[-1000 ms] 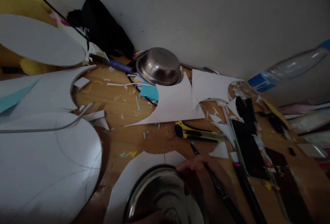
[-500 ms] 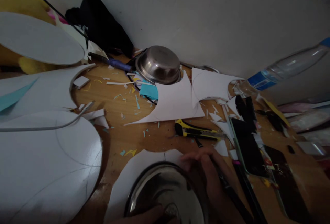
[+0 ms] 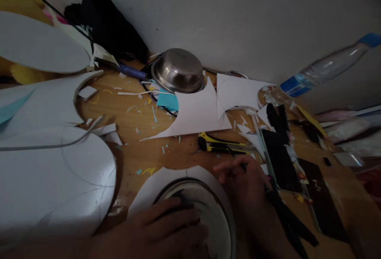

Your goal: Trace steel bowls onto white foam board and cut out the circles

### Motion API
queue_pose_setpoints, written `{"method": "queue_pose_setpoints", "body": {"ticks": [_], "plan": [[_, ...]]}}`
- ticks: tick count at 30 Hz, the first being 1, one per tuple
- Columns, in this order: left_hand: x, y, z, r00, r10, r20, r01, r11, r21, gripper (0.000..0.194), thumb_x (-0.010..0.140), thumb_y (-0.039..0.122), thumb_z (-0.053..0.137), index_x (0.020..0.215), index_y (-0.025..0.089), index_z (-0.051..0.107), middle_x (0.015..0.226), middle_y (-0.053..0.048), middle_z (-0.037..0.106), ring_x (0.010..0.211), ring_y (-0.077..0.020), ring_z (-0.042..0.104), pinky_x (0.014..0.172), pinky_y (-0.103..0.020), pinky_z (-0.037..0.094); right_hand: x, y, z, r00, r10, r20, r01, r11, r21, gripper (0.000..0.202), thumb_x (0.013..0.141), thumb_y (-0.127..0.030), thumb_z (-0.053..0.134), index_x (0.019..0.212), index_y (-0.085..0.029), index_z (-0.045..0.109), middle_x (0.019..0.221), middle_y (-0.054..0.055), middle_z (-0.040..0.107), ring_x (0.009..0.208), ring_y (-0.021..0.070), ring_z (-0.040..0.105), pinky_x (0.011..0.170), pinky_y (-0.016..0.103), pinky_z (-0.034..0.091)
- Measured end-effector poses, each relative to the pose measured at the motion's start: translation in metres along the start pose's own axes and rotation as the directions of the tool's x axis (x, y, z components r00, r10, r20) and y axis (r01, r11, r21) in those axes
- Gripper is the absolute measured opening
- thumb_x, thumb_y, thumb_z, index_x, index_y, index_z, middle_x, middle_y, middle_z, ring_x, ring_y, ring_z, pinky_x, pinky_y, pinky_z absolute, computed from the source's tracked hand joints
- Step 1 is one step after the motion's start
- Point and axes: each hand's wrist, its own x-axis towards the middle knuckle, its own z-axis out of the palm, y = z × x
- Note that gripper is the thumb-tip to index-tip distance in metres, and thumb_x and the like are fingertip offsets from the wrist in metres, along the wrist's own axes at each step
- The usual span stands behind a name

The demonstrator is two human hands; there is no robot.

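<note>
A round shiny metal dish [image 3: 212, 215] lies on a white sheet with a cut, curved edge [image 3: 145, 195] at the bottom centre. My left hand [image 3: 169, 227] rests across the dish, fingers spread and slightly blurred. To the right of the sheet, my right hand [image 3: 245, 175] has its fingers closed round a slim dark pen-like tool [image 3: 233, 151], whose tip points up and left. A yellow and black cutter [image 3: 220, 144] lies just beyond that hand, next to white offcuts [image 3: 199, 110].
Large white rounded boards [image 3: 83, 171] fill the left side, with a grey cable [image 3: 44, 147] across them. An upturned steel bowl [image 3: 178, 70] sits near the wall. A plastic bottle [image 3: 327, 68], a phone [image 3: 281, 163] and a dark slab [image 3: 323, 199] are on the right. Small scraps are scattered about.
My left hand has moved up and farther over the dish. My right hand has risen slightly, with its tool tip now at the cutter. The whole view has shifted a little.
</note>
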Motion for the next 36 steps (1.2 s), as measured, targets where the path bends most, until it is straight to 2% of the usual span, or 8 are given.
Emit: {"method": "queue_pose_setpoints", "body": {"ticks": [4,8,10,13,16,19,29,36], "plan": [[-0.003,0.001,0.004,0.994,-0.070,-0.084,0.069,0.998,-0.017,0.048,0.084,0.022,0.057,0.130,0.020,0.044,0.138,-0.002,0.045,0.130,-0.0194,0.035,0.113,-0.036,0.006,0.004,-0.001,-0.001,1.000,-0.027,0.016,0.028,0.998,-0.060,0.030,0.086,-0.051,0.044,0.075,-0.023,0.047,0.067,0.002,0.066,0.052,0.0129,0.054,0.052,0.026,0.045],[-0.007,0.001,0.006,0.940,-0.279,-0.197,0.212,0.928,-0.306,0.071,0.077,0.039,0.063,0.139,0.026,0.030,0.143,-0.006,0.037,0.130,-0.0282,0.033,0.112,-0.045,0.015,0.006,0.003,-0.002,0.998,-0.030,0.058,0.034,0.997,-0.076,0.034,0.086,-0.055,0.040,0.075,-0.023,0.045,0.066,0.001,0.066,0.052,0.0131,0.054,0.054,0.027,0.045],[-0.008,-0.001,0.004,0.905,-0.386,-0.178,0.248,0.821,-0.515,0.083,0.074,0.047,0.065,0.141,0.028,0.021,0.144,-0.008,0.034,0.128,-0.0301,0.036,0.108,-0.044,0.027,0.005,0.003,-0.001,0.998,-0.024,0.065,0.029,0.997,-0.076,0.035,0.086,-0.056,0.040,0.076,-0.023,0.045,0.066,0.000,0.066,0.053,0.0129,0.054,0.055,0.027,0.045],[-0.009,-0.005,0.001,0.897,-0.434,-0.085,0.225,0.614,-0.757,0.065,0.087,0.045,0.049,0.141,0.026,0.019,0.145,-0.009,0.032,0.128,-0.0277,0.036,0.102,-0.039,0.037,0.004,0.001,0.000,0.994,-0.021,0.105,0.033,0.993,-0.116,0.037,0.085,-0.058,0.040,0.075,-0.024,0.045,0.067,0.000,0.067,0.053,0.0131,0.053,0.053,0.026,0.044],[-0.010,-0.009,0.002,0.875,-0.484,-0.007,0.226,0.422,-0.878,0.053,0.093,0.046,0.035,0.140,0.025,0.023,0.145,-0.009,0.031,0.131,-0.0279,0.031,0.104,-0.043,0.033,0.004,-0.002,0.002,0.987,-0.029,0.158,0.058,0.981,-0.184,0.039,0.084,-0.061,0.039,0.073,-0.024,0.045,0.066,0.001,0.067,0.052,0.0140,0.053,0.050,0.027,0.043],[-0.011,-0.011,0.004,0.874,-0.485,0.035,0.216,0.322,-0.922,0.049,0.095,0.046,0.029,0.140,0.026,0.023,0.145,-0.009,0.032,0.133,-0.0274,0.029,0.107,-0.047,0.027,0.003,0.001,0.002,0.978,-0.065,0.199,0.111,0.966,-0.232,0.038,0.086,-0.058,0.039,0.074,-0.023,0.048,0.067,0.001,0.067,0.054,0.0140,0.054,0.053,0.027,0.044],[-0.004,-0.004,-0.006,0.885,-0.463,0.040,0.221,0.343,-0.913,0.053,0.093,0.048,0.035,0.139,0.023,0.027,0.146,-0.009,0.030,0.132,-0.0274,0.029,0.108,-0.047,0.026,0.001,0.012,-0.008,0.949,-0.072,0.306,0.177,0.927,-0.332,0.032,0.090,-0.049,0.039,0.081,-0.024,0.055,0.077,0.001,0.067,0.066,0.0142,0.061,0.060,0.026,0.048],[-0.006,0.001,-0.007,0.871,-0.488,0.056,0.304,0.445,-0.843,0.049,0.090,0.029,0.045,0.137,0.023,0.031,0.142,-0.008,0.036,0.127,-0.0268,0.037,0.100,-0.039,0.040,0.000,0.012,-0.011,0.931,-0.075,0.358,0.223,0.891,-0.395,0.032,0.091,-0.048,0.038,0.083,-0.023,0.057,0.080,0.002,0.066,0.072,0.0148,0.060,0.065,0.027,0.047]]}}
